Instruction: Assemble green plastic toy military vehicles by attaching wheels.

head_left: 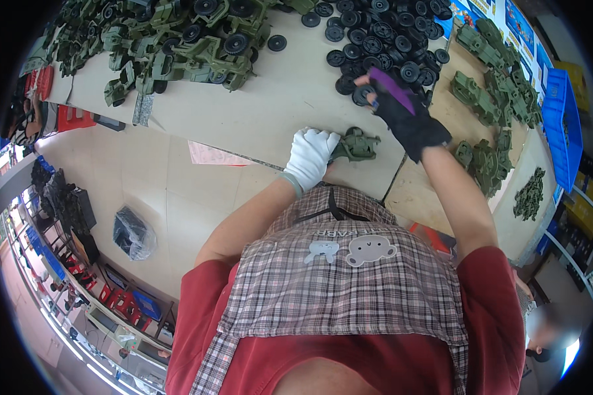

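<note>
My left hand point(311, 157), in a white glove, is closed around one end of a green toy military vehicle body point(360, 146), close to the table's near edge. A black wheel shows at the far side of that body. My right hand point(402, 112) wears a black fingerless glove with a purple strip. It reaches to the near edge of a pile of black toy wheels point(382, 46), slightly blurred. Its bare fingertips are apart, beside a black toy wheel point(361, 96); whether they touch it I cannot tell.
Green vehicles with wheels point(197, 56) are heaped at the far left of the table point(244, 112). More green bodies point(487, 99) lie at the right, near a blue bin point(563, 118). Small green parts point(529, 194) sit nearer. A plastic-wrapped bundle point(134, 234) is on the floor, left.
</note>
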{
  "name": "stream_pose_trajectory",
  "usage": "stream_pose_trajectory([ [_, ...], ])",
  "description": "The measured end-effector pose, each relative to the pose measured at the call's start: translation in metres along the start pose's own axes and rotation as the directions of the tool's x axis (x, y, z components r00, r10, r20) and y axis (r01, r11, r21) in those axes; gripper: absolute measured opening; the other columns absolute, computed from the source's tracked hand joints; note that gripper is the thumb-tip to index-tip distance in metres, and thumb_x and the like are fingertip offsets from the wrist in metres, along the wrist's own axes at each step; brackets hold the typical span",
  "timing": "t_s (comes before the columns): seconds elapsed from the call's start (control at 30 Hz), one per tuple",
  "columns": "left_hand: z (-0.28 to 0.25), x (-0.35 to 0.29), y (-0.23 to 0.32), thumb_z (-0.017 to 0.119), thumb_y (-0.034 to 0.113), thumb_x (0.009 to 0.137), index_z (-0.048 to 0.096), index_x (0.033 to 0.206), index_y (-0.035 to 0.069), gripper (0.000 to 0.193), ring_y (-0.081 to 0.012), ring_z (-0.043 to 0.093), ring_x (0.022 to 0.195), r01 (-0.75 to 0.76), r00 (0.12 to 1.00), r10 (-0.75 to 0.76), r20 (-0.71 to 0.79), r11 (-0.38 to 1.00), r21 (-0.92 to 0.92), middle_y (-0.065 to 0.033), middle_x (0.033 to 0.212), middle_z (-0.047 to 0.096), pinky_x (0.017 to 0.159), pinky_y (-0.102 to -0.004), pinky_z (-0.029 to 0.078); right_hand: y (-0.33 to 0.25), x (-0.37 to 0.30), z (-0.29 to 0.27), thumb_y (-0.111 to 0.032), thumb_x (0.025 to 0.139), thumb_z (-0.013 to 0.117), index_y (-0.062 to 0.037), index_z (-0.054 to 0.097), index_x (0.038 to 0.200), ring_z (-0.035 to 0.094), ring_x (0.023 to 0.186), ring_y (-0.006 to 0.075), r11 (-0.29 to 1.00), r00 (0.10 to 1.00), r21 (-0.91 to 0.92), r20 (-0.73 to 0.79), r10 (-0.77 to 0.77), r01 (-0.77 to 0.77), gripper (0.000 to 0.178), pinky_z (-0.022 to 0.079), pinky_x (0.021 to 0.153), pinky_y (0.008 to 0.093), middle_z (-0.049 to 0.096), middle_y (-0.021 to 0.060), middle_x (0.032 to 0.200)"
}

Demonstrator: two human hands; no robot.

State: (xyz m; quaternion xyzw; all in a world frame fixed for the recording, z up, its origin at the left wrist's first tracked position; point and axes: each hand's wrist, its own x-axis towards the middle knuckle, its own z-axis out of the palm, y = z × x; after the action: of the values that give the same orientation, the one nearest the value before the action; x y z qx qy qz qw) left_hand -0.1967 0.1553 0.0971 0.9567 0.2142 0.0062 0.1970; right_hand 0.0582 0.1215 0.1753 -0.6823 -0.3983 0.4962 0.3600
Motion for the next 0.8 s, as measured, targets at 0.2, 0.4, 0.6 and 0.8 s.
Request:
stream_pose_trajectory([
  [0.2,0.0,0.008,0.001,0.083,0.034,0.08,0.067,0.115,0.013,0.044,-0.0313,0.069,0.097,-0.116,0.992,0.117,0.045,0.992,-0.04,-0.007,0.101,0.072,0.086,-0.0471,0.052,0.034,-0.077,0.006,-0.026,0.102,0.07,-0.0056,0.067,0.129,0.063,0.106,0.0131,0.936,0.976,0.277,0.036,0.216,-0.217,0.034,0.052,0.092,0.0316,0.067,0.0033,0.114],
  [0.4,0.005,0.007,0.003,0.086,0.039,0.076,0.067,0.115,0.015,0.049,-0.0318,0.068,0.097,-0.11,0.994,0.109,-0.007,0.992,-0.058,-0.0067,0.101,0.071,0.085,-0.0482,0.053,0.035,-0.077,0.017,-0.022,0.096,0.07,-0.0015,0.07,0.113,0.068,0.104,0.0268,1.0,0.999,-0.01,0.018,0.026,-0.026,0.026,0.053,0.091,0.0388,0.07,0.0127,0.105],
  [0.6,0.006,0.007,0.007,0.087,0.036,0.074,0.068,0.119,0.014,0.054,-0.031,0.068,0.097,-0.096,0.995,0.095,-0.025,0.993,-0.066,-0.007,0.101,0.071,0.089,-0.0471,0.052,0.062,-0.074,0.031,-0.018,0.092,0.071,-0.003,0.072,0.111,0.068,0.103,0.0361,0.985,0.997,-0.155,-0.005,-0.08,0.079,0.024,0.053,0.092,0.0423,0.071,0.0167,0.107],
  [0.8,0.006,0.006,0.002,0.087,0.037,0.074,0.068,0.117,0.014,0.052,-0.0313,0.068,0.096,-0.101,0.995,0.101,-0.01,0.993,-0.066,-0.0073,0.1,0.07,0.088,-0.0475,0.052,0.059,-0.069,0.035,-0.014,0.091,0.072,-0.0049,0.072,0.117,0.069,0.101,0.0339,0.981,0.985,-0.176,-0.134,-0.11,0.086,0.027,0.055,0.088,0.0432,0.071,0.0178,0.105],
])
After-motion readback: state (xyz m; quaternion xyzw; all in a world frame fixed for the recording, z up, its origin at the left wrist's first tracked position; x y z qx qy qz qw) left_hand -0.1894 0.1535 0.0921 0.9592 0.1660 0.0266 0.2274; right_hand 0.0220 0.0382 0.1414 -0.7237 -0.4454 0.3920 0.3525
